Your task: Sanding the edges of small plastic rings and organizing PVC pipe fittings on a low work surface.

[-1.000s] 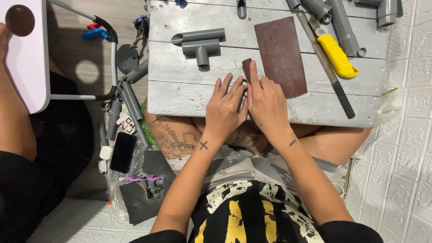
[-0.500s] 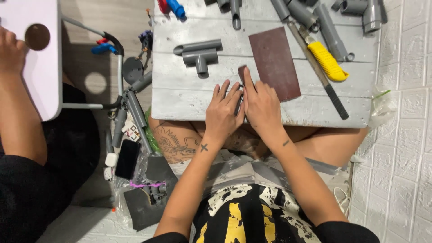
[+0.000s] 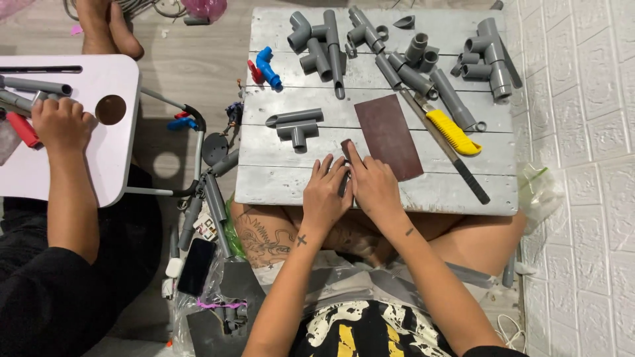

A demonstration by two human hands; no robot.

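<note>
While both hands pinch a small strip (image 3: 345, 151) | grey plank table (image 3: 278, 178) | wood floor (image 3: 192, 59), white wall (image 3: 582, 165)

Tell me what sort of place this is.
Probably a makeshift floor workshop for plumbing parts. Grey PVC pipe fittings and a yellow-handled saw lie on a low grey wooden table, with a brown sandpaper sheet.

Left hand (image 3: 325, 197) and right hand (image 3: 374, 188) side by side at the near edge of the grey table (image 3: 278, 182), fingers (image 3: 352, 157) pinching a small dark strip (image 3: 345, 149). Just right, a brown sheet (image 3: 388, 135). Beyond, a yellow-handled saw (image 3: 452, 133), a grey tee (image 3: 295, 125), more pipe fittings (image 3: 410, 59). Far left, another person's hand (image 3: 61, 122) on a white table (image 3: 112, 165).
</note>
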